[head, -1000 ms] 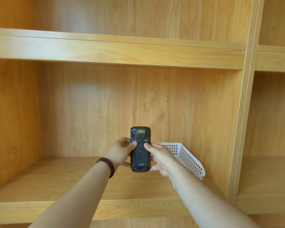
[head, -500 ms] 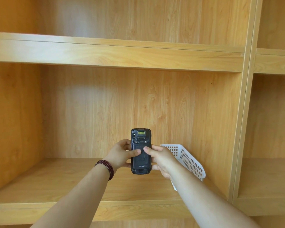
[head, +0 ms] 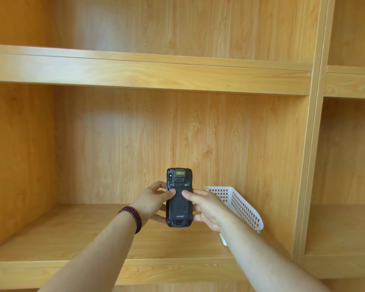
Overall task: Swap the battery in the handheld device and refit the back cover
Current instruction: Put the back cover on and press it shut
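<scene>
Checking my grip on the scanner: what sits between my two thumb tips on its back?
In the head view, only bare back cover of the handheld device shows between the left hand and right hand thumbs.

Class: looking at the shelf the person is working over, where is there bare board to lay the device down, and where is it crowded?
Free: the shelf board from the left side wall across to the left hand. Crowded: the right end, where the white basket stands by the upright, behind the right hand holding the handheld device.
</scene>
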`<state>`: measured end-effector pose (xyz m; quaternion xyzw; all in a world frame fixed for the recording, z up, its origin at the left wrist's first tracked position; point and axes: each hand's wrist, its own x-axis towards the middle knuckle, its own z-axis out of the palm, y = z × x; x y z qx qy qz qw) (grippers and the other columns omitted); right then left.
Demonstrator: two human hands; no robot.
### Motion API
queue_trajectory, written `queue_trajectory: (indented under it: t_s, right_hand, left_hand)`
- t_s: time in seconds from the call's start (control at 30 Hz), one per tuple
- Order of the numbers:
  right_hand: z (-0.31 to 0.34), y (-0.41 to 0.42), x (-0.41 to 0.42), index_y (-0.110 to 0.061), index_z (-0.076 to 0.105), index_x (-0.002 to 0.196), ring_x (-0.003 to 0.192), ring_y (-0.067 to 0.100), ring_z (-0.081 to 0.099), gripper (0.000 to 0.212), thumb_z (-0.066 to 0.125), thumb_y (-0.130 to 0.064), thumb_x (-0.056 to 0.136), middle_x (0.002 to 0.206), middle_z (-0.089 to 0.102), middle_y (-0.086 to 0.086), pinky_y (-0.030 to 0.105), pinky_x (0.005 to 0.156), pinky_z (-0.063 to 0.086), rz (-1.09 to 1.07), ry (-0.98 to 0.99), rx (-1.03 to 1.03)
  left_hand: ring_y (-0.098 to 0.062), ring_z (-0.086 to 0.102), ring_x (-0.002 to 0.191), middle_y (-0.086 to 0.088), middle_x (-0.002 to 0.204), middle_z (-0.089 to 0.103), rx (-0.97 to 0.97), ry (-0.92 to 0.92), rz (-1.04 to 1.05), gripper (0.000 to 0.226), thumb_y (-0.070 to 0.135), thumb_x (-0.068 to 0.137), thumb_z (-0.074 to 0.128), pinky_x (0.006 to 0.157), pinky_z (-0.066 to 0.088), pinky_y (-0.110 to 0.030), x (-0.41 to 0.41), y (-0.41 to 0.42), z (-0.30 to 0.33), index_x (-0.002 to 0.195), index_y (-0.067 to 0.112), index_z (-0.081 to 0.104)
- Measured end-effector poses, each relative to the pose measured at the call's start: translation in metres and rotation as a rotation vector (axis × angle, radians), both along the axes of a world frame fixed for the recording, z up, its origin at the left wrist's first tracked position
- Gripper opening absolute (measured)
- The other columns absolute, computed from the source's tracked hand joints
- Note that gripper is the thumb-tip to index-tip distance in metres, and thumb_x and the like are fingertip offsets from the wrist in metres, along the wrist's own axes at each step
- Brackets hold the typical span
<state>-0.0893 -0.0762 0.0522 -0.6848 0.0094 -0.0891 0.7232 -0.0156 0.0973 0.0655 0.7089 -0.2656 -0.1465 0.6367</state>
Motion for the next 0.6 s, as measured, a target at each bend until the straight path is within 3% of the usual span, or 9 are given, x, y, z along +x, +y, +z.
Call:
queue_trajectory:
  t_s: [0.27,0.5,0.6]
  right_hand:
    - [-0.008,0.004,0.006,-0.015,0.072,0.106,0.094,0.024,0.074,0.019,0.067,-0.026,0.092,0.103,0.077,0.008,0.043,0.068,0.062,-0.112,0.042,0.061]
    - [-0.023,0.003,0.02,-0.005,0.068,0.113,0.096,0.024,0.072,0.029,0.072,-0.016,0.087,0.104,0.075,0.012,0.043,0.082,0.061,-0.163,0.137,-0.026]
    - [-0.032,0.003,0.025,-0.006,0.066,0.105,0.087,0.021,0.071,0.017,0.068,-0.015,0.09,0.098,0.073,0.009,0.033,0.071,0.061,-0.131,0.211,-0.068]
  left_hand:
    - [-0.023,0.075,0.082,-0.011,0.106,0.072,0.011,0.046,0.025,0.03,0.027,0.087,0.071,0.059,0.061,-0.043,0.005,-0.003,-0.01,0.115,0.018,0.062]
    - [-0.03,0.074,0.084,-0.018,0.097,0.075,0.052,0.23,0.135,0.025,0.015,0.086,0.073,0.063,0.062,-0.046,0.01,-0.011,-0.025,0.102,-0.003,0.068]
    - [-0.031,0.072,0.085,-0.018,0.097,0.074,0.113,0.283,0.173,0.022,0.012,0.086,0.073,0.061,0.062,-0.044,0.013,-0.016,-0.032,0.1,-0.004,0.068]
